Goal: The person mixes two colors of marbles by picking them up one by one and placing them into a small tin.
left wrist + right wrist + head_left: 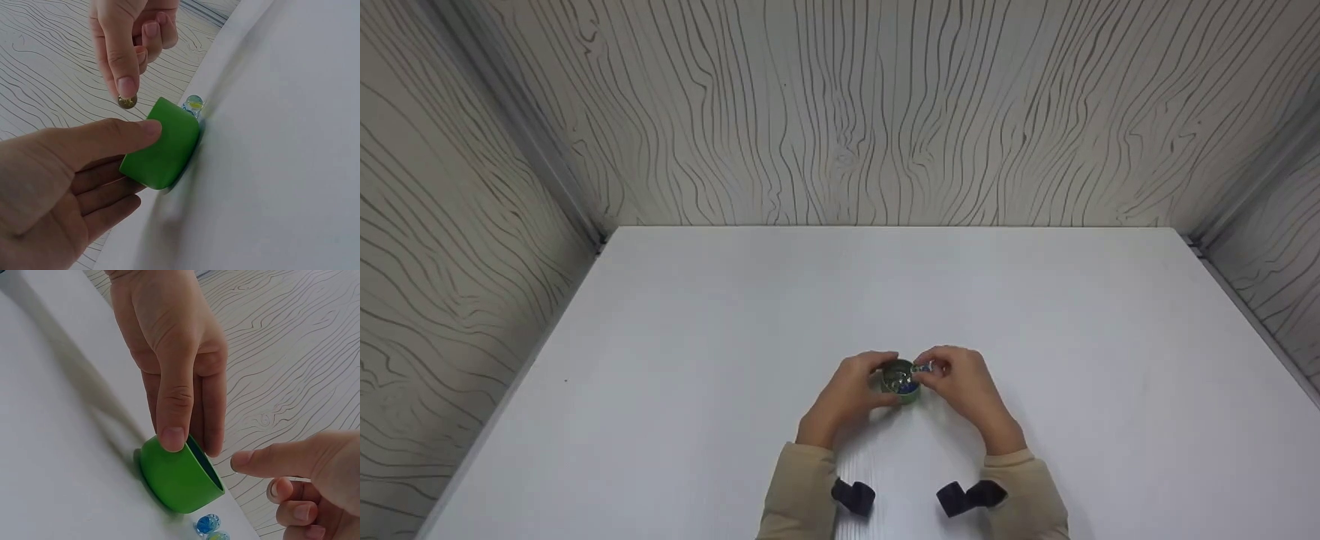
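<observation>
A small green cup (pixel 911 398) stands upright on the white table, with blue and clear marbles inside seen from above. My left hand (pixel 851 386) grips the cup's wall, thumb on the near side and fingers on the far side. Above the rim, at the right, my right hand (pixel 964 382) pinches a dark yellowish glass marble (pixel 127 102) between thumb and index finger. Beside the cup on the table lie blue and clear glass marbles (pixel 208 523), close to its right side. From the wrist views the cup's inside is mostly hidden.
The white table (pixel 720 315) extends around both hands. Behind it rises a wood-grain patterned wall (pixel 840 112), with a similar wall (pixel 427 262) on the left. Black wrist mounts (pixel 855 498) stick out from both sleeves.
</observation>
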The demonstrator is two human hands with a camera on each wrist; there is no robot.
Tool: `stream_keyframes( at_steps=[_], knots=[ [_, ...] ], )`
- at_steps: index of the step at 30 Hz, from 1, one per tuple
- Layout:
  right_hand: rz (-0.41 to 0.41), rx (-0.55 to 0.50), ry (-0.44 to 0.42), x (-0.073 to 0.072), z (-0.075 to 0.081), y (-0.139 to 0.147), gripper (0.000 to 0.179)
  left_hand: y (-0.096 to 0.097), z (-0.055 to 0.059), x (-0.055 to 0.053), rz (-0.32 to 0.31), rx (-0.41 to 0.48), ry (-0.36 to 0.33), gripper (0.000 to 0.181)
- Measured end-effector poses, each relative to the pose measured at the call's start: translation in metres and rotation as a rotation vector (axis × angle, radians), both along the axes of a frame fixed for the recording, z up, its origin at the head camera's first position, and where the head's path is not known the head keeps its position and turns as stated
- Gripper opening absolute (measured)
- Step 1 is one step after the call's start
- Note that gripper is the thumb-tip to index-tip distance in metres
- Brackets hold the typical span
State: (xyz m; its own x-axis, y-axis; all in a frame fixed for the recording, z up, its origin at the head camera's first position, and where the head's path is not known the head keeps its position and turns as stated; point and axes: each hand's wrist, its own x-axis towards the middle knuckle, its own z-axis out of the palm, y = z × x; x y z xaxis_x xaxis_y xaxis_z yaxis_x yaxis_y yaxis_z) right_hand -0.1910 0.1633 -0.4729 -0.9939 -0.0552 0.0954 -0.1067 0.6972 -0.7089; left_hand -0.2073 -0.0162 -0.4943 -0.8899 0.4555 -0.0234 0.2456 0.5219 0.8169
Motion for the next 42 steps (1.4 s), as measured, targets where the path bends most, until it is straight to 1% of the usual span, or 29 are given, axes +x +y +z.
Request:
stream_keyframes(
  at_steps=[7,11,22,30,39,42],
  knots=[
    [0.004,-0.027,-0.029,0.0001,-0.0023,-0.0017,0.011,0.0000,-0.0008,-0.0009,-0.013,-0.008,0.024,0.058],
    [0.003,-0.029,-0.037,-0.0002,-0.0034,-0.0024,0.011,0.0002,-0.0011,-0.0013,-0.017,-0.007,0.027,0.058],
    [0.015,-0.033,-0.030,-0.0011,-0.0072,-0.0022,0.011,0.0001,-0.0011,-0.0014,-0.020,-0.003,0.029,0.058],
    [0.035,-0.011,-0.021,-0.0013,-0.0078,-0.0017,0.011,0.0000,-0.0013,-0.0011,-0.021,-0.010,0.053,0.057],
    [0.050,-0.003,-0.011,-0.0014,-0.0091,-0.0008,0.010,-0.0002,-0.0018,-0.0005,-0.026,0.003,0.050,0.056],
    [0.042,-0.011,-0.020,-0.0021,-0.0088,-0.0005,0.011,-0.0003,-0.0014,-0.0005,-0.027,0.007,0.046,0.057]
  ],
)
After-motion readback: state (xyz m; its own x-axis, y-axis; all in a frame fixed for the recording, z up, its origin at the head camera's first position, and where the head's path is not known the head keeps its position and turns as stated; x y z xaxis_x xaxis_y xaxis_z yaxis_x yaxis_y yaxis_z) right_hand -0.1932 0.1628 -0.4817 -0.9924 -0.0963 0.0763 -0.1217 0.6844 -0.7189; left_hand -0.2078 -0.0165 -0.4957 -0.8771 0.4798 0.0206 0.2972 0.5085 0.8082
